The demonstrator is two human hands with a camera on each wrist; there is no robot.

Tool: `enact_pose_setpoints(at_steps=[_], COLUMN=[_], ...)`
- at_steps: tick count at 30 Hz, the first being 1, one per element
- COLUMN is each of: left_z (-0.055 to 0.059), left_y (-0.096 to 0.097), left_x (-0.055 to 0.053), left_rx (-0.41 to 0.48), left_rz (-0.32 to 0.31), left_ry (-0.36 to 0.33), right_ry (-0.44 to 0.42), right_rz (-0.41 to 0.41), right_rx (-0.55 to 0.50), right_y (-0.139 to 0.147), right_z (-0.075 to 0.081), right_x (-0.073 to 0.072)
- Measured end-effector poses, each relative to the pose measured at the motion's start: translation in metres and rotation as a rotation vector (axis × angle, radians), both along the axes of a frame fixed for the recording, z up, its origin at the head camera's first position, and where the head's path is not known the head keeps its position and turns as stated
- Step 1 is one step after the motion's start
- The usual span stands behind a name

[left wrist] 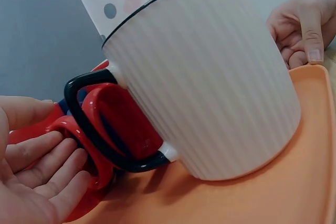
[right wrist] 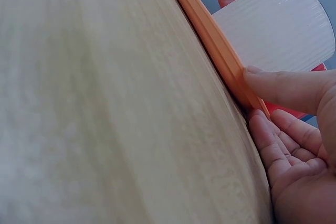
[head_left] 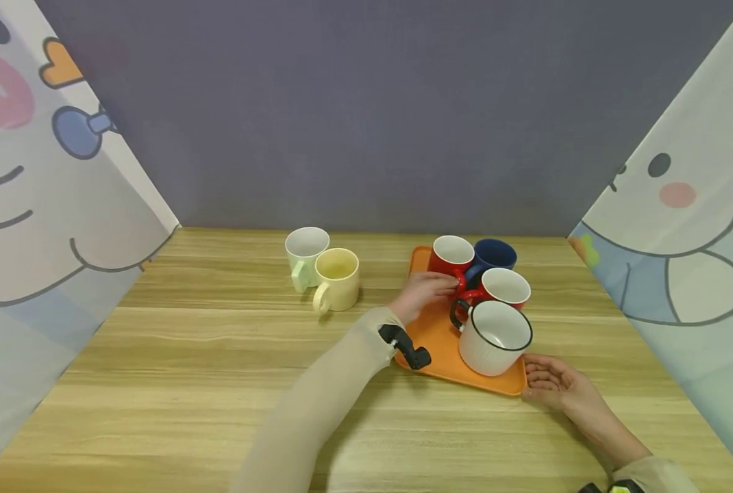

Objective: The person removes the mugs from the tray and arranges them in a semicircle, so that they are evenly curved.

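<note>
An orange tray (head_left: 437, 342) bears two red mugs with white insides, one at the back (head_left: 453, 252) and one in the middle (head_left: 507, 286). A dark blue mug (head_left: 494, 253) is at the back right, and a ribbed white mug (head_left: 492, 342) with black rim and handle stands at the front. My left hand (head_left: 429, 293) reaches over the tray's left side. Its nearly straight fingers (left wrist: 50, 161) are at the back red mug's handle, with no clear grip round it. At the front right corner, my right hand (head_left: 564, 392) pinches the tray's edge between thumb (right wrist: 283, 85) and fingers.
Left of the tray, a pale green mug (head_left: 305, 257) and a yellow mug (head_left: 340, 284) stand close together on the wooden table (head_left: 206, 383). A grey wall (head_left: 366, 123) rises behind the table. Cartoon-printed sheets flank it on both sides.
</note>
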State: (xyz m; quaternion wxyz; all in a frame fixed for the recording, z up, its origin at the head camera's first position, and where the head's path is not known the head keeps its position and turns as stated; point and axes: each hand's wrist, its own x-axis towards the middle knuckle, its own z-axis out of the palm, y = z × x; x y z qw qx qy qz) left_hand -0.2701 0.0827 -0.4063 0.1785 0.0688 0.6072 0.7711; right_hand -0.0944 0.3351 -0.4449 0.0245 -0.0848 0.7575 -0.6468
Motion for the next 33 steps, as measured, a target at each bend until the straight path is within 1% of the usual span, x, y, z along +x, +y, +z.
enact_pose_setpoints(at_steps=[3,10,14,18,23,28,30,33], left_z=[0.001,0.002,0.005,0.007,0.006,0.005,0.005,0.003], left_y=[0.004,0.009,0.011,0.011,0.008,0.001,-0.002,-0.006], left_x=[0.001,0.000,-0.001,-0.002,-0.003,-0.006,-0.007,-0.008], left_rx=[-0.006,-0.043,-0.072,-0.106,-0.123,-0.172,-0.190,-0.191], left_rz=[-0.006,-0.018,-0.036,-0.047,-0.042,-0.040,-0.032,-0.009], left_ry=[-0.003,-0.018,-0.029,-0.042,-0.056,-0.054,-0.051,-0.050], right_ry=[-0.002,-0.010,-0.019,-0.008,-0.013,-0.012,-0.005,0.003], right_rz=[-0.005,-0.010,-0.018,-0.018,-0.015,-0.004,0.004,0.011], right_rx=[0.014,0.038,0.039,0.028,0.022,0.005,-0.009,-0.019], right_y=[-0.001,-0.001,-0.001,-0.002,-0.002,0.000,0.001,0.001], right_z=[0.001,0.001,0.002,0.002,0.001,-0.001,-0.001,-0.002], right_x=[0.001,-0.001,0.000,0.001,0.001,0.001,0.000,0.000])
